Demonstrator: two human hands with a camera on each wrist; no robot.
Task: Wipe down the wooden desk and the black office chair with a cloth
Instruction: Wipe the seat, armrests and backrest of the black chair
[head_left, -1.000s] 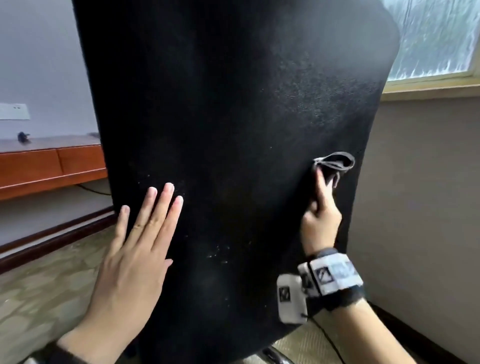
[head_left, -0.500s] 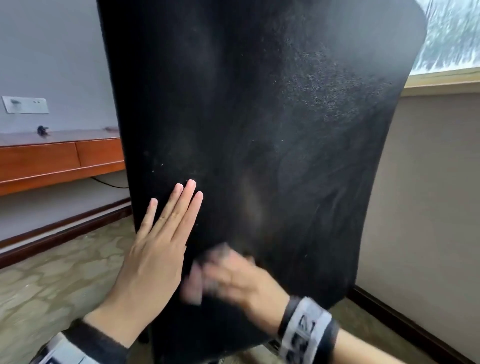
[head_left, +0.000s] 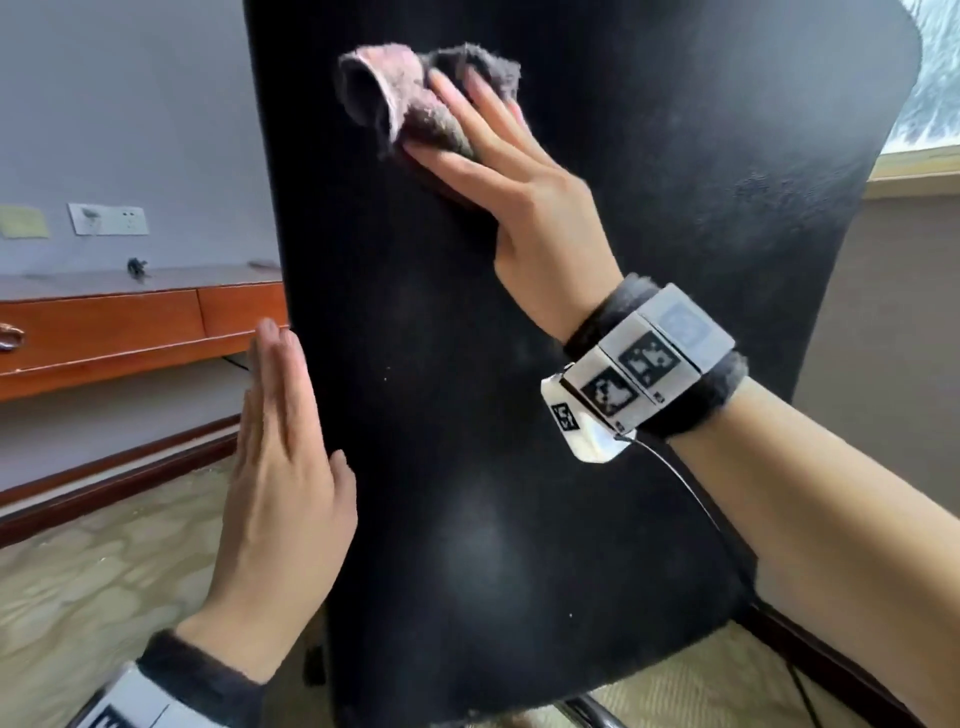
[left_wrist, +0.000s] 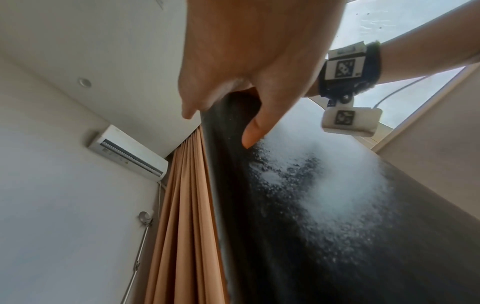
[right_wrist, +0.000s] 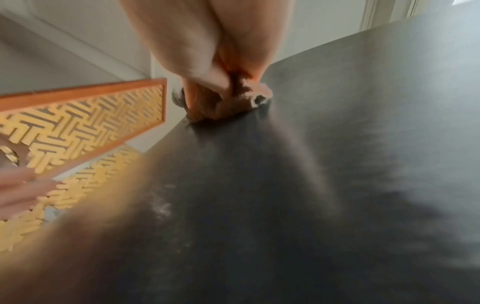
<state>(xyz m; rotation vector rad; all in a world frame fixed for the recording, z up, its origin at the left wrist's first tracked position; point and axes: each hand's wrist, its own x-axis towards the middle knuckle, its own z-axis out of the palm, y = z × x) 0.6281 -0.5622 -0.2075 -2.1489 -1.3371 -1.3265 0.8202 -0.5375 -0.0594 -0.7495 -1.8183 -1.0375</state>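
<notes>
Your left hand (head_left: 283, 499), at seven o'clock, lies flat and empty, bracing the chair (head_left: 597, 467) edge; keep it there. Your right hand (head_left: 498, 171), at twelve, presses the bunched cloth (head_left: 405, 93) under straight fingers; use overlapping strokes. The desk (head_left: 104, 322) sits at nine. Chair seat hidden.

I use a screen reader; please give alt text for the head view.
The right hand presses a cloth against the black chair back, up high. The left hand lies flat on its left edge; a wooden desk stands behind.
</notes>
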